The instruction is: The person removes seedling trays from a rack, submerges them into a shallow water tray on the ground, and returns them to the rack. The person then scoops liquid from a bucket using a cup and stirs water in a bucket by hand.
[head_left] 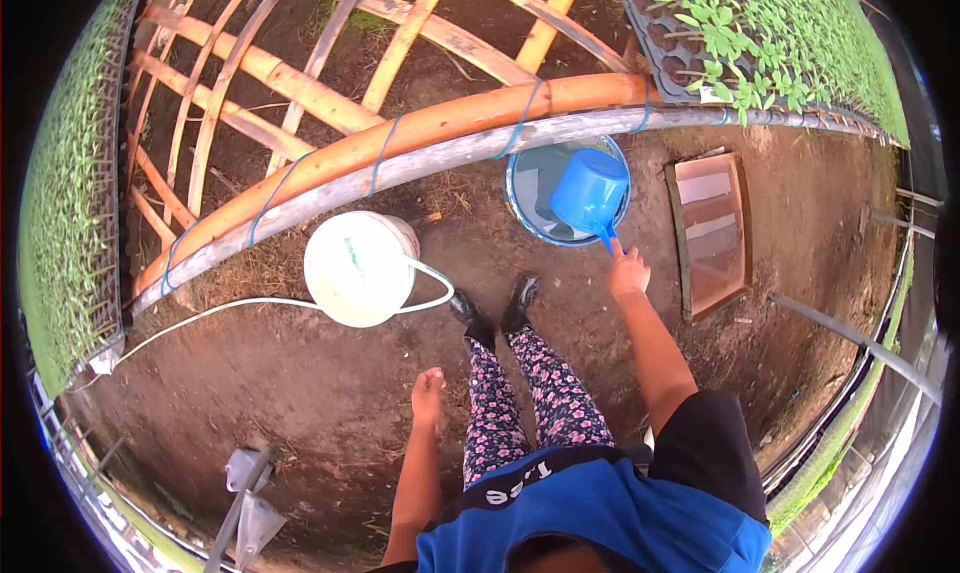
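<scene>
My right hand (pixel 628 272) is wrapped round the handle of a blue plastic dipper (pixel 588 188). The dipper's cup is over a round, blue-rimmed tub (pixel 513 195) that holds water (pixel 535 178), and overlaps its right side in this view. My left hand (pixel 428 393) hangs in front of my body with its fingers curled together, and nothing shows in it. Nearest to that hand is a white bucket (pixel 355 270), up and to its left on the ground.
A bamboo lattice bench (pixel 400 143) runs across the front, with seedling trays (pixel 765 33) at right and more seedlings (pixel 70 193) at left. A thin white hose (pixel 220 308) reaches the bucket. A framed screen (pixel 712 233) lies right of the tub. Plastic bags (pixel 258 523) hang lower left.
</scene>
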The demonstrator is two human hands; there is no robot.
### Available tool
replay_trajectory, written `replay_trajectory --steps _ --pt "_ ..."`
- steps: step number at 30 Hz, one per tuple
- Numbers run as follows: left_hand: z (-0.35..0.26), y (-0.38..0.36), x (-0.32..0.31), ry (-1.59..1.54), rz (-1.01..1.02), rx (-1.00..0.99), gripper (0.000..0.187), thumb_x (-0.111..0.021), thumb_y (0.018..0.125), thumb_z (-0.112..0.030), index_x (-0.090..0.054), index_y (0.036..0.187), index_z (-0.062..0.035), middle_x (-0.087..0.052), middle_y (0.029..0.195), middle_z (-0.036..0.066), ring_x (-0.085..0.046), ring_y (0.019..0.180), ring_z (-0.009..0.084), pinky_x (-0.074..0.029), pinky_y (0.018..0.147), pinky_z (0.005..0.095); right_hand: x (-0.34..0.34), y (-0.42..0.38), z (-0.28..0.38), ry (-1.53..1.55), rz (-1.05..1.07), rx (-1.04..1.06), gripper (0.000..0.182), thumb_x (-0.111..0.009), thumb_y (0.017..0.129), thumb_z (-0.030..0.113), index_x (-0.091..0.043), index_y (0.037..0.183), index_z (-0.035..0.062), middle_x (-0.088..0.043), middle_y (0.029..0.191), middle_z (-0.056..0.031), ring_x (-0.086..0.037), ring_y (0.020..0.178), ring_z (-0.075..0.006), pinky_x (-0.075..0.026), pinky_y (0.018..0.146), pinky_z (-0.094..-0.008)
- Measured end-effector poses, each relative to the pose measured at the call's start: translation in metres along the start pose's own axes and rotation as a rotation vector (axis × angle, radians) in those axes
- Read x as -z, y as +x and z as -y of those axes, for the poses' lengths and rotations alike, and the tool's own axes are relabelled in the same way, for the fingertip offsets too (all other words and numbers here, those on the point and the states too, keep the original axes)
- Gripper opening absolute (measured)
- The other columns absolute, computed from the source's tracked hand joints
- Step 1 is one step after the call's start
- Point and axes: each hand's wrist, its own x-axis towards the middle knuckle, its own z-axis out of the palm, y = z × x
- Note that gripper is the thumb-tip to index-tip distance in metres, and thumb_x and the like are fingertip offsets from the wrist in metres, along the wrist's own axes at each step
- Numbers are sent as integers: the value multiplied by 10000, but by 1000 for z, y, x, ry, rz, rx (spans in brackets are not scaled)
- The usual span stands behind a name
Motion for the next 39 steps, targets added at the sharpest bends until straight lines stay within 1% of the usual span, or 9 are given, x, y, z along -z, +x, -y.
replay_trajectory --steps 3,6,10,14,20,28,35,37,39 --pt "-26 3 -25 57 51 47 302 -536 814 -284 -518 989 -38 -552 882 29 -520 761 125 -402 669 238 -10 24 -9 -62 109 54 488 -506 764 170 -357 1224 232 -488 1031 -120 -525 938 -260 -426 759 -407" --pt "-73 -4 -57 485 -267 -583 319 -503 829 -265 -483 1037 -24 -474 1080 107 -478 939 205 -383 808 318 -20 47 -10 -44 200 99 389 -474 789 200 -414 1172 216 -505 1024 -131 -533 934 -272 -424 766 -426" --pt "-222 -23 -83 839 -566 -1082 328 -475 836 -213 -433 1105 -29 -265 1268 182 -282 1149 332 -232 952 431 -27 80 6 8 334 109 346 -461 800 206 -445 1145 187 -499 1080 -148 -511 995 -296 -422 775 -466" --pt "-367 -39 -102 962 -662 -1679 293 -509 804 -224 -485 1053 -72 -421 1168 171 -385 1057 285 -299 873 424 -25 104 25 29 346 169 404 -495 770 161 -421 1167 140 -517 1061 -162 -521 983 -320 -440 745 -490" --pt "-443 -42 -197 1810 376 -2109 187 -472 713 -186 -513 868 -90 -499 886 37 -462 882 168 -356 792 309 -25 142 58 96 343 264 357 -504 763 169 -487 1110 86 -523 1081 -173 -516 984 -344 -430 757 -500" --pt "-447 -17 -253 2427 349 -1964 276 -456 731 -156 -502 984 -56 -493 1052 89 -465 968 206 -347 871 340 -62 165 90 100 179 269 292 -509 753 153 -551 1024 52 -547 1049 -160 -516 980 -340 -418 756 -511" --pt "-311 73 -274 1768 747 -1281 464 -576 741 -284 -449 1115 -41 -401 1201 138 -373 1116 287 -307 909 447 -97 196 98 300 202 197 335 -482 772 184 -503 1081 57 -533 1066 -137 -502 997 -305 -415 772 -496" --pt "-264 130 -282 1689 436 -1142 616 -591 734 -312 -327 1214 -31 -272 1293 158 -270 1194 300 -280 930 463 -102 212 94 336 332 223 342 -467 784 206 -492 1095 66 -521 1090 -117 -485 1023 -294 -411 785 -487" --pt "-239 169 -293 1563 213 -943 783 -613 712 -356 -188 1283 -29 -146 1355 167 -168 1249 302 -253 951 472 -128 236 93 326 151 264 348 -458 793 227 -497 1101 69 -510 1110 -110 -465 1049 -287 -415 786 -474"
